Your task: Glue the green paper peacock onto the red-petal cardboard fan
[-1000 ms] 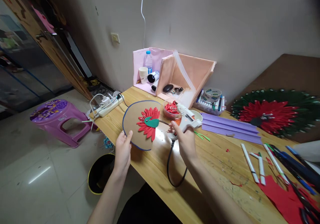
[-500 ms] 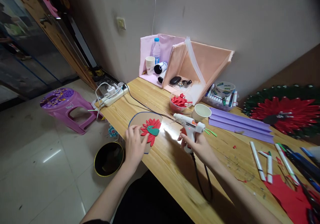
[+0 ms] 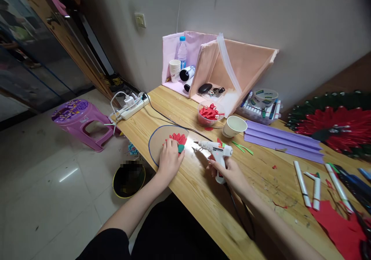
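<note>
A brown blue-edged card disc (image 3: 159,141) lies flat on the wooden table (image 3: 203,190). On it sits a red paper flower (image 3: 178,137) with a teal piece. My left hand (image 3: 170,160) lies palm down over the flower, fingers flat and pressing on it. To the right, my right hand (image 3: 228,173) is closed round the handle of a white glue gun (image 3: 215,148). The gun's nozzle points left toward the disc and rests close to the table. Its black cord (image 3: 236,209) trails back toward me.
Behind the gun stand a paper cup (image 3: 233,126) and a clear tub of red pieces (image 3: 209,114). Purple folded paper (image 3: 282,142), glue sticks (image 3: 301,182) and red sheets (image 3: 339,227) lie to the right. A power strip (image 3: 130,108) sits at the table's left end, a black bin (image 3: 128,179) below.
The disc came down from tilted to flat on the table. My left hand moved from its edge onto the flower. My right hand lowered the glue gun toward the table.
</note>
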A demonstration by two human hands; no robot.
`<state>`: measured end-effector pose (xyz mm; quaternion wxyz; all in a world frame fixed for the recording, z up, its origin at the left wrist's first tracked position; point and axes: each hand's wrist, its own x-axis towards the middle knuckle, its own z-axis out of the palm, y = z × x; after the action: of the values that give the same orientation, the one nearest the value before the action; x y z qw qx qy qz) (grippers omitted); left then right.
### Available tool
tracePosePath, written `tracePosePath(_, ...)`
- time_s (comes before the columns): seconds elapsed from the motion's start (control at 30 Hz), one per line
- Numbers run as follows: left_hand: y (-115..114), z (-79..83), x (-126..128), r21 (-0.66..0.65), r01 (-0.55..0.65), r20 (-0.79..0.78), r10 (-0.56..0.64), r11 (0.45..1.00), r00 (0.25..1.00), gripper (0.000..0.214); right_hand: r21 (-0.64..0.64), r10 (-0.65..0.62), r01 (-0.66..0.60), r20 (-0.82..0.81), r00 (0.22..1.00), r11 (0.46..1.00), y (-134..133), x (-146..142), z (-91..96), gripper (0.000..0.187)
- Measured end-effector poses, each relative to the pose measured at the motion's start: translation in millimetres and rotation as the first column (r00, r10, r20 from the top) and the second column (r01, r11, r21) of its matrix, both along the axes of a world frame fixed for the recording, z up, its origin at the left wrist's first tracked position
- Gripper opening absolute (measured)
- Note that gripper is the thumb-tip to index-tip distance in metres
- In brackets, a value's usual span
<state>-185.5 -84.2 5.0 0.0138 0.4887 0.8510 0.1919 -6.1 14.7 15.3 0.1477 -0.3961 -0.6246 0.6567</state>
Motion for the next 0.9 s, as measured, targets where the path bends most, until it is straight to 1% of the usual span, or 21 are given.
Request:
tracePosePath(0.17, -2, -2.4, 0, 0.05, 0.023, 0.002, -0.023, 0.998, 1.0, 0.012, -0.032, 0.018, -0.017, 0.029, 0.999, 0.999, -6, 2, -3.2, 0.038)
tracePosePath(0.43, -4, -5.1, 0, 0.095, 0.025, -0.006, -0.024, 0.995, 1.0, 0.011, -0.025, 0.053, -0.054, -0.02, 0.998, 0.998, -9, -1, -7.7, 0.034)
tracePosePath(0.53, -6, -4.3, -1, 0.116, 0.014, 0.014, -0.015, 0.993, 1.0, 0.018, -0.032, 0.046, -0.047, -0.03, 0.998, 0.998, -10, -1, -7.2, 0.033)
tracePosePath(0.63, -12, -1.8, -6, 0.187, -0.005, 0.019, 0.002, 0.982, 1.0, 0.028, -0.036, 0.022, -0.023, -0.035, 0.999, 0.999, -10, 0, -7.9, 0.033)
tracePosePath(0.73, -22, -0.1, -14, 0.239, -0.102, -0.019, 0.109, 0.966, 0.994, 0.038, -0.045, 0.006, -0.008, -0.052, 0.999, 0.999, -10, 1, -9.8, 0.033)
tracePosePath(0.8, -29, -0.8, -17, 0.233, -0.16, -0.049, 0.175, 0.959, 0.983, 0.046, -0.054, 0.003, -0.006, -0.063, 0.998, 0.999, -10, 1, -11.1, 0.033)
tracePosePath(0.9, -32, -4.0, -17, 0.191, -0.162, -0.058, 0.176, 0.968, 0.983, 0.054, -0.075, 0.005, -0.008, -0.049, 0.999, 0.997, -11, -1, -12.8, 0.034)
